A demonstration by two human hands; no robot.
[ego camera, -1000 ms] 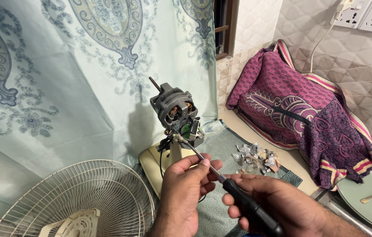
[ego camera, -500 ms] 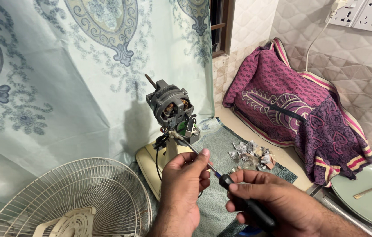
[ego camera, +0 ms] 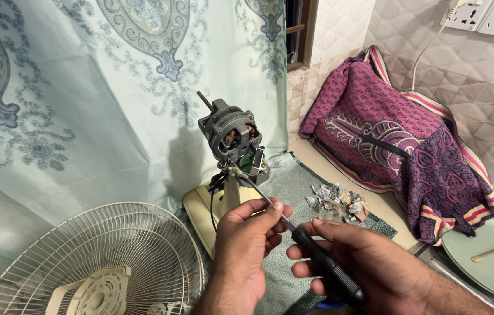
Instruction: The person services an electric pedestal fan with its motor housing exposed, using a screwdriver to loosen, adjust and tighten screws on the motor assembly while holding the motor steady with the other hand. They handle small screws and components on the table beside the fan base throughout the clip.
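Note:
A bare grey fan motor with its shaft pointing up-left stands on a cream stand and base. My right hand grips the black handle of a screwdriver. Its metal shaft runs up-left, and the tip rests at the bottom of the motor, where the wires hang. My left hand pinches the shaft between thumb and fingers, just below the motor.
A cream wire fan guard lies at the lower left. A patterned curtain hangs behind. Crumpled foil wrappers sit on a grey-green cloth. A purple cloth-covered bundle and a green plate with a fork are at right.
The view has shifted slightly. Both hands have stayed on the screwdriver at the motor's underside, with only small movement.

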